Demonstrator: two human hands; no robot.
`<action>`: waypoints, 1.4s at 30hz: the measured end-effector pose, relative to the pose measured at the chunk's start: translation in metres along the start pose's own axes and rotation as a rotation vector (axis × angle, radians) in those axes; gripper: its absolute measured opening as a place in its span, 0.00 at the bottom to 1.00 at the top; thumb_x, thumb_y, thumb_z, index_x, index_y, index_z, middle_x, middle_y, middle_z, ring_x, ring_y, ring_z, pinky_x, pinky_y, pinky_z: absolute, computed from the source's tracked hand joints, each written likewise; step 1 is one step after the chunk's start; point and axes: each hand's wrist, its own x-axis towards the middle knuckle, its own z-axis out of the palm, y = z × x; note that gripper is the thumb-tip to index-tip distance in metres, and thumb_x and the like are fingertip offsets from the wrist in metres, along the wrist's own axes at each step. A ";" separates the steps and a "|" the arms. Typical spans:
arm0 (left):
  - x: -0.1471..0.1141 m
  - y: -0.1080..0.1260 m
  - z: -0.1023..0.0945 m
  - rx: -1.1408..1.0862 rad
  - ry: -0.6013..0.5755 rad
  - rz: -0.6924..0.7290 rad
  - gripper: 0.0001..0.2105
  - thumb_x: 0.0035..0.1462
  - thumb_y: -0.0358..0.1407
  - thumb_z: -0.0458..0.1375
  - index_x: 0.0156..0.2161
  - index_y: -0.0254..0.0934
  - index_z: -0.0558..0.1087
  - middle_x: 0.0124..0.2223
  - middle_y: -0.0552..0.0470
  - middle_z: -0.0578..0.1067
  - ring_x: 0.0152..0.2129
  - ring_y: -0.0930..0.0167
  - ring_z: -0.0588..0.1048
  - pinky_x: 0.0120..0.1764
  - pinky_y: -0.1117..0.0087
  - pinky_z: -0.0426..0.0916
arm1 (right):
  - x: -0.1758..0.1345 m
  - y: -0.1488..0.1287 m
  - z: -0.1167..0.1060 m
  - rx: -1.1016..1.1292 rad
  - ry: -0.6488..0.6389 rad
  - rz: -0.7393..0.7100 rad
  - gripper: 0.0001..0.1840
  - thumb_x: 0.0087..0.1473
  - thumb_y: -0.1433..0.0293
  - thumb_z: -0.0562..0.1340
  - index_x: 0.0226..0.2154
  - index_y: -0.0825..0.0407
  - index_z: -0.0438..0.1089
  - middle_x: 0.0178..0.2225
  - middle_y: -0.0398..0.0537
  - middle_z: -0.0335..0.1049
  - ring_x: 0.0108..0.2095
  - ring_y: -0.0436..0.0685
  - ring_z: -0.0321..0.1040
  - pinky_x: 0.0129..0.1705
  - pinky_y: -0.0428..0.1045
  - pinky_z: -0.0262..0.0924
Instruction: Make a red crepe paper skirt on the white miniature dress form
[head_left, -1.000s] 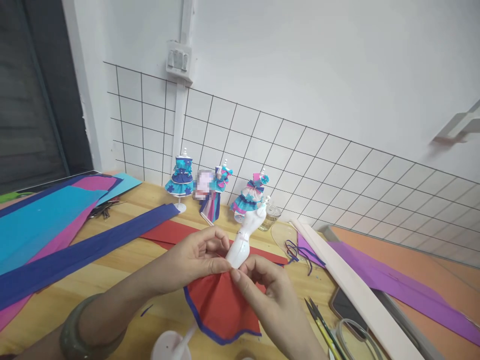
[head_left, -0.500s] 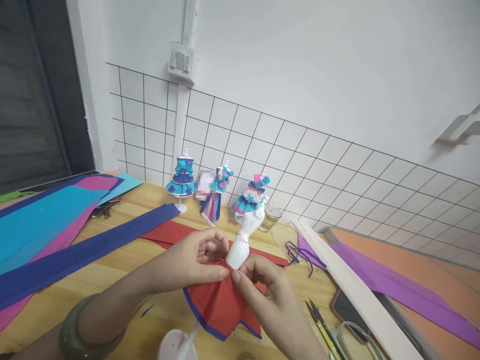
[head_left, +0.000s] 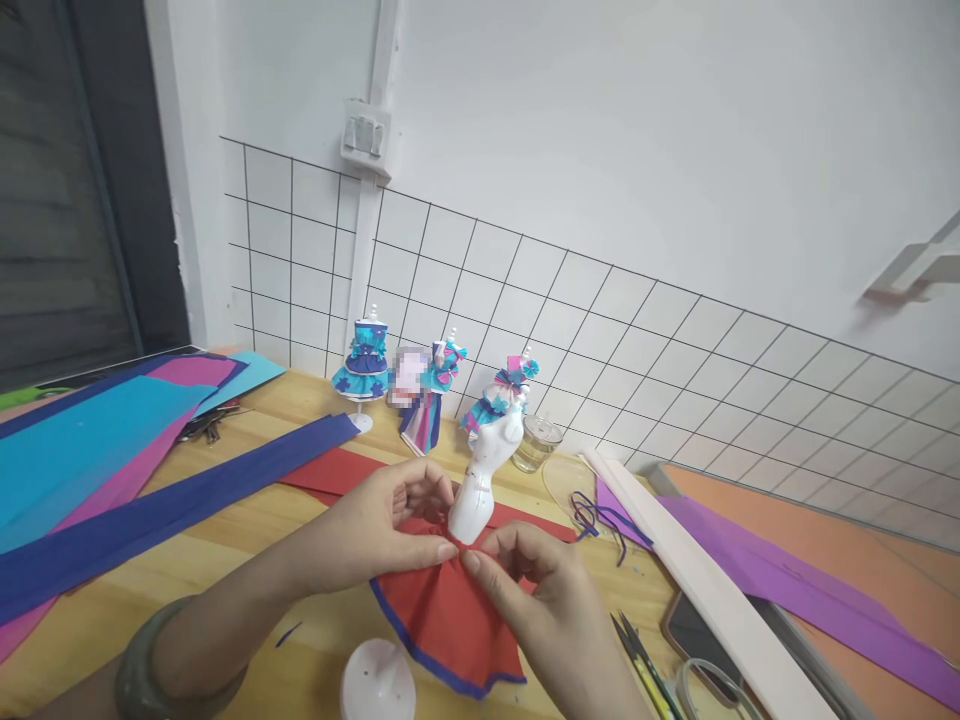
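I note a white switch box (head_left: pixel 365 135) fixed to the wall (head_left: pixel 637 120), a black grid (head_left: pixel 567 250) lower down, and one clear glass (head_left: pixel 535 452) standing nearby.

The small dress form (head_left: pixel 487 480) is glossy white and armless, with a rounded bust, a narrow waist and a few faint dark and pinkish marks on its body; bare from the neck down to the hips, it tilts over the bench (head_left: pixel 240 545), its neck leaning away to the right and its round white base (head_left: pixel 379 685) nearer, lower and to the left. Around its lower end sits a red skirt (head_left: pixel 457 625), bunched into creases at the top and flaring downward in soft folds to a wavy hem edged with blue.
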 end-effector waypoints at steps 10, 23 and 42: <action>0.000 0.002 0.000 0.013 -0.008 -0.011 0.11 0.46 0.29 0.62 0.33 0.39 0.63 0.36 0.56 0.69 0.38 0.71 0.68 0.40 0.70 0.63 | -0.005 -0.001 -0.006 0.051 -0.114 -0.133 0.12 0.55 0.62 0.56 0.27 0.50 0.68 0.27 0.42 0.65 0.29 0.51 0.60 0.31 0.45 0.54; 0.001 -0.002 0.002 -0.009 -0.031 -0.005 0.10 0.46 0.31 0.63 0.32 0.38 0.65 0.36 0.55 0.70 0.38 0.71 0.69 0.40 0.70 0.64 | -0.001 0.003 -0.002 0.167 -0.024 -0.012 0.11 0.47 0.61 0.63 0.23 0.52 0.68 0.21 0.41 0.65 0.23 0.49 0.57 0.24 0.44 0.52; 0.003 -0.004 0.006 -0.051 0.028 -0.052 0.12 0.45 0.33 0.65 0.33 0.37 0.65 0.32 0.57 0.71 0.33 0.74 0.71 0.35 0.74 0.64 | 0.000 0.005 0.005 0.151 0.001 -0.043 0.08 0.49 0.64 0.62 0.26 0.51 0.65 0.24 0.40 0.65 0.25 0.48 0.59 0.25 0.44 0.52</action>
